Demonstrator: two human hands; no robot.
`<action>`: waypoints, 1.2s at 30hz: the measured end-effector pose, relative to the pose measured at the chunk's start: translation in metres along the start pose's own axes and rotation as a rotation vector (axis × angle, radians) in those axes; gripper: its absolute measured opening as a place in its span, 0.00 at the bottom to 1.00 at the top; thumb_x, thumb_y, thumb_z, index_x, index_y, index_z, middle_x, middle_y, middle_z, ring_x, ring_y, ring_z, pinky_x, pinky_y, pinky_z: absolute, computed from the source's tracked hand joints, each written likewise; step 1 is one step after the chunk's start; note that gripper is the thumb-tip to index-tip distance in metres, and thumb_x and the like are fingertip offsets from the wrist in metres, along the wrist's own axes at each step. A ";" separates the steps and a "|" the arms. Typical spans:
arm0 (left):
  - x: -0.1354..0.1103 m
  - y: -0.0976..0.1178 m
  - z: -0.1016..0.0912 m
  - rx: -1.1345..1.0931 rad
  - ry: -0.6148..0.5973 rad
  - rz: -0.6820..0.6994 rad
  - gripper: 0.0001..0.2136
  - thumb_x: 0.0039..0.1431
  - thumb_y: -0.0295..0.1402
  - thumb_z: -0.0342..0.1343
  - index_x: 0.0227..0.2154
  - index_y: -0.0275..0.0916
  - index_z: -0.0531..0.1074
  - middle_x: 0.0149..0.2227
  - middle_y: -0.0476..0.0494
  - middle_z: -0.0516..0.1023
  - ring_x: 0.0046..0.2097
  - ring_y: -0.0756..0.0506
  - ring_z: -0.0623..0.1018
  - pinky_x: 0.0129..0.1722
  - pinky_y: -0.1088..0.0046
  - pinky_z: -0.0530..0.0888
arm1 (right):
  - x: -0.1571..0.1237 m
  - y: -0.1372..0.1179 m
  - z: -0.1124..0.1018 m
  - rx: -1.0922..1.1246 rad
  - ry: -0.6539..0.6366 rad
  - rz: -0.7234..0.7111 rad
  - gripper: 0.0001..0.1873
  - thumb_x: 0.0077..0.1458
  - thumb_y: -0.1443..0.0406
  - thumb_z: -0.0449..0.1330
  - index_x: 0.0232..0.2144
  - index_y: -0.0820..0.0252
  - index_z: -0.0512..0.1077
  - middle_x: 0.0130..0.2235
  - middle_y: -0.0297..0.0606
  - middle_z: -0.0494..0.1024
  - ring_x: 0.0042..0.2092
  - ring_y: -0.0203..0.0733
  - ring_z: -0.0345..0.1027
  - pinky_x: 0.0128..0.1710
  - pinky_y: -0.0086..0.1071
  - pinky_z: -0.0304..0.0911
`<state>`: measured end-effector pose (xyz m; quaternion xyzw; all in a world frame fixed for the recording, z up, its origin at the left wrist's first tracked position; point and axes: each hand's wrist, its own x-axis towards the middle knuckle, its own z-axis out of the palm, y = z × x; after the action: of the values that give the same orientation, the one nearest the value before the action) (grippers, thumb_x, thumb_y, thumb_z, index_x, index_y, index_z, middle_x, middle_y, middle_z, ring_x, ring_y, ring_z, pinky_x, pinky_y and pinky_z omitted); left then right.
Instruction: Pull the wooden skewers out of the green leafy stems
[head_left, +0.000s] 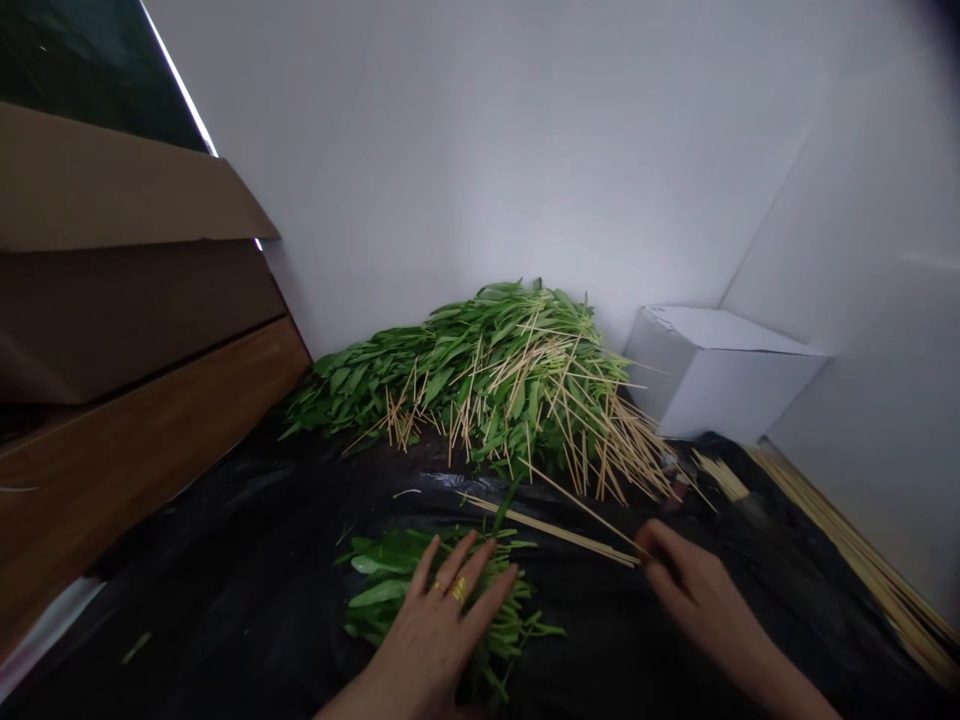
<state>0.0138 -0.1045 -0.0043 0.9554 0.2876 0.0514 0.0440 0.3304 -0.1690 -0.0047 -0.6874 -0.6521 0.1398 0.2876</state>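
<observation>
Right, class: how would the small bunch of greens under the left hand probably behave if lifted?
The small bunch of greens would probably flop at its leafy end, since the leaves look broad and thin. It may shed pieces: no tie shows, though the left hand hides part. It is likely light, with slim stems.

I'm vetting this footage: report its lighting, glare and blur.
Head view lighting: soft on the smooth white wall, dim below; head view glare: a small patch on the crinkled black plastic sheet; head view blur: slight softness overall.
</observation>
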 end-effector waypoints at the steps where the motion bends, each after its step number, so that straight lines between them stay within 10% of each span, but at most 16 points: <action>1: 0.000 -0.002 -0.003 0.013 0.011 -0.031 0.49 0.41 0.40 0.63 0.65 0.49 0.41 0.66 0.39 0.50 0.65 0.30 0.50 0.60 0.40 0.44 | 0.004 -0.009 0.005 0.033 -0.004 -0.026 0.06 0.53 0.67 0.46 0.25 0.55 0.59 0.24 0.30 0.67 0.27 0.36 0.62 0.28 0.28 0.55; 13: -0.009 -0.014 0.051 0.124 0.024 -0.099 0.45 0.44 0.29 0.57 0.64 0.53 0.41 0.66 0.44 0.50 0.64 0.32 0.54 0.60 0.46 0.50 | 0.020 -0.057 0.057 0.085 -0.166 -0.059 0.06 0.53 0.67 0.53 0.24 0.58 0.67 0.26 0.31 0.71 0.29 0.35 0.63 0.29 0.26 0.50; 20: 0.007 -0.017 0.011 0.053 -0.118 -0.082 0.43 0.42 0.23 0.52 0.63 0.54 0.46 0.61 0.48 0.64 0.60 0.39 0.65 0.58 0.58 0.60 | 0.010 -0.032 0.043 0.075 -0.121 -0.011 0.11 0.56 0.65 0.51 0.23 0.59 0.67 0.25 0.31 0.71 0.28 0.35 0.64 0.28 0.26 0.51; 27: 0.023 -0.026 -0.006 0.133 0.049 -0.112 0.35 0.49 0.16 0.42 0.60 0.49 0.57 0.54 0.44 0.72 0.53 0.42 0.72 0.56 0.57 0.62 | 0.009 -0.020 0.036 0.059 -0.074 -0.022 0.13 0.59 0.63 0.50 0.24 0.58 0.67 0.25 0.32 0.72 0.29 0.37 0.66 0.29 0.27 0.54; 36: -0.014 -0.046 -0.040 -0.187 0.116 -0.188 0.31 0.52 0.32 0.58 0.59 0.54 0.57 0.58 0.47 0.67 0.56 0.41 0.70 0.54 0.61 0.69 | 0.013 -0.020 0.022 0.183 -0.026 -0.053 0.14 0.62 0.58 0.48 0.31 0.57 0.68 0.25 0.31 0.71 0.27 0.35 0.65 0.28 0.26 0.55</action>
<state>-0.0278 -0.0713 0.0293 0.9114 0.3718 0.1289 0.1206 0.3035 -0.1518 -0.0081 -0.6388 -0.6581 0.2001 0.3445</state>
